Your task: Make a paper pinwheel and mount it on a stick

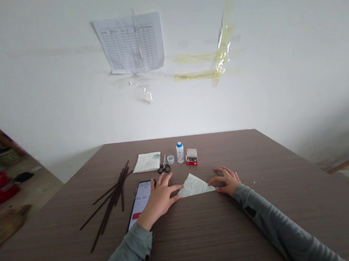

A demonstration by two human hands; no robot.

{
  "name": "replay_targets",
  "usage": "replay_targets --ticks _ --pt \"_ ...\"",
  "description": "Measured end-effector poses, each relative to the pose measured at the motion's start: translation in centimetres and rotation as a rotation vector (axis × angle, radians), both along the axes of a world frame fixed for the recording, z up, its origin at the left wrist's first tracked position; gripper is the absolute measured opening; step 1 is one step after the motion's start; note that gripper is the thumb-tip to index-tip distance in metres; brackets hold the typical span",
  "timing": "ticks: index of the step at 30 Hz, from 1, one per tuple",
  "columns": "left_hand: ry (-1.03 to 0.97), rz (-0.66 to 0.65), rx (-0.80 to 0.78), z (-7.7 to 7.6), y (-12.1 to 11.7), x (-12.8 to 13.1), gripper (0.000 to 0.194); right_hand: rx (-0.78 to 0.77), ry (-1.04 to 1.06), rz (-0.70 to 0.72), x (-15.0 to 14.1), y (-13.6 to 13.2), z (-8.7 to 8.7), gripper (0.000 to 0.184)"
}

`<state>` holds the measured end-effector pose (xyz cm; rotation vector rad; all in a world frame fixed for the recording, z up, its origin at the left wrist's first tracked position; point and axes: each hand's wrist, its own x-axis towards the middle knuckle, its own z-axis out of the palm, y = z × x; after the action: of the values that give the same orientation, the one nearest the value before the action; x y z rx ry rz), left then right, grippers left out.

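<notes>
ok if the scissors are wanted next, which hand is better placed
Left, I'd judge. The left hand has its fingertips close to the scissors, while the right hand is farther off, at the other end of the folded paper.

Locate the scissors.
In the head view, the scissors lie slightly left of centre on the table, between the papers and the small cup, beyond the left hand.

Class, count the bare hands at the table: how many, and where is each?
2. The left hand is at the left corner of the paper triangle; the right hand is at its right corner.
</notes>
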<state>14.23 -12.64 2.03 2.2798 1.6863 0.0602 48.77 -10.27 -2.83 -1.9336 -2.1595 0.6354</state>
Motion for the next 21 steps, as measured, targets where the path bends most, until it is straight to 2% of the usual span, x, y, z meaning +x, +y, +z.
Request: replay_targets --ticks 5,11,18,21 --pt "-0.008 -0.027 0.020 -0.8 0.0 -0.7 0.052 0.000 -0.006 -0.004 0.0 -0.1 -0.2 0.052" --pt "-0.005 -0.021 -0.013 -0.8 0.2 -1.7 0.056 0.063 0.012 0.020 0.5 -0.6 -0.7 0.057" --pt "-0.040 -0.032 0.015 -1.3 0.5 -2.7 0.056 0.119 0.015 -0.017 0.4 -0.9 -1.7 0.060" --pt "-0.044 -0.039 0.062 -1.3 0.6 -2.3 0.053 0.154 0.050 0.009 0.4 -0.3 -2.4 0.055"
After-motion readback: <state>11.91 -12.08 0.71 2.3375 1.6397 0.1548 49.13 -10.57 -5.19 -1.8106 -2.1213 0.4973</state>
